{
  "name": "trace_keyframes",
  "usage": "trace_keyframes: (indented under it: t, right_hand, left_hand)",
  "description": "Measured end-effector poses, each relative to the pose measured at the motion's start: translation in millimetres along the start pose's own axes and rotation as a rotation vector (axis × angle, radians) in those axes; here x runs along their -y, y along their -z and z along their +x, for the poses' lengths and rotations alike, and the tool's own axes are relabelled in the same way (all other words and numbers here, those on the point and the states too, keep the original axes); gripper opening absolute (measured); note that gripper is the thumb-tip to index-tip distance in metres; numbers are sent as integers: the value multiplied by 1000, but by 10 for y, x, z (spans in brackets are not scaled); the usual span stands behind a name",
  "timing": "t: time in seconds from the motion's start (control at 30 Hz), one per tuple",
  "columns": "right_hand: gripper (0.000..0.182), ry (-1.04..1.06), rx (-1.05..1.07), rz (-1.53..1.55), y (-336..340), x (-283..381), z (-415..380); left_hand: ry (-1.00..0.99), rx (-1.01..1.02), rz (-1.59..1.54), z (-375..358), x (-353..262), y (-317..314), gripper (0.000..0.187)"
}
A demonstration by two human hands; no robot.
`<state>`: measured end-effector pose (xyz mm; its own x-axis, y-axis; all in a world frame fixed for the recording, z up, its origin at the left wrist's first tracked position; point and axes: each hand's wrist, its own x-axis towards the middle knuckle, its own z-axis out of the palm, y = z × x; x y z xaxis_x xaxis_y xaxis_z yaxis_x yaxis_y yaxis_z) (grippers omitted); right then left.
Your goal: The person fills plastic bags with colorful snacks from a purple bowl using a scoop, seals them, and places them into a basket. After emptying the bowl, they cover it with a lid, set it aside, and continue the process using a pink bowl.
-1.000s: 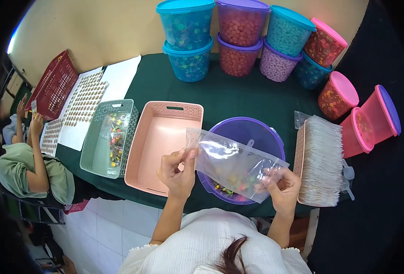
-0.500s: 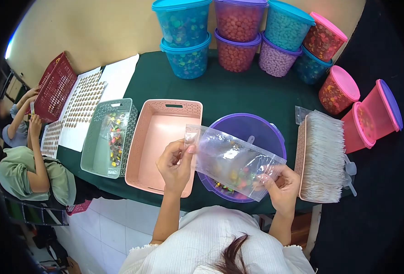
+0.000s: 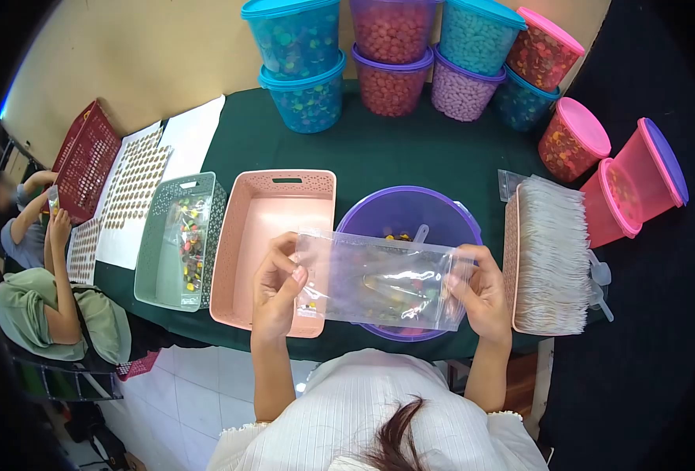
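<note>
Clear bag (image 3: 387, 275) held approx. level above purple tub (image 3: 395, 210), L end overlapping pink basket (image 3: 278, 216) in view. Film glare hides part of bag; colored bits show through at R, but can't tell if in bag or in tub behind. Specks nr lower L corner too small to ID. Tub's lower part mostly masked by bag; scoop handle (image 3: 422, 233) visible, rest of it n/v.

L hand (image 3: 277, 292): nearly closed, thumb + fingers pinching L end of bag; some fingertips obscured. R hand (image 3: 477, 294): likewise narrow, thumb on near face at R end, other fingers partly behind film. Bag stretched betw. the two, fairly flat.

Surroundings: green basket (image 3: 153, 271) L of pink one, w/ filled packets (image 3: 189, 255), contents blurred. Bag stack (image 3: 552, 259) just R of tub; white scoop (image 3: 599, 271) partly covered by stack. Upper blue container (image 3: 294, 43) nr top edge, lid partly cut off. Far L: co-worker in green sleeve (image 3: 33, 302); second person behind, partly blocked, indistinct.
</note>
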<state>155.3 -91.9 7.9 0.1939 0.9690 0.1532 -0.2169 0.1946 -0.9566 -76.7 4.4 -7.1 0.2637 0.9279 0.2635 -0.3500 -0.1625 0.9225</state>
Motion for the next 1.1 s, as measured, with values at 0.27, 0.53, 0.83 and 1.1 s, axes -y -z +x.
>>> trace_keyframes:
  t: [0.27, 0.53, 0.83, 1.1]
  right_hand:
    - [15, 125, -167, -21, -168, -106, 38]
    - [29, -72, 2, -64, -7, -38, 10]
    - [28, -37, 101, -29, 44, 93, -44]
    - [37, 128, 144, -282, 68, -35, -10]
  left_hand:
    - [82, 21, -90, -53, -78, 16, 13]
    - [-34, 73, 3, -141, -170, -23, 14]
    - [28, 35, -86, -91, -147, 86, 17]
    - [265, 78, -11, -71, -59, 152, 14]
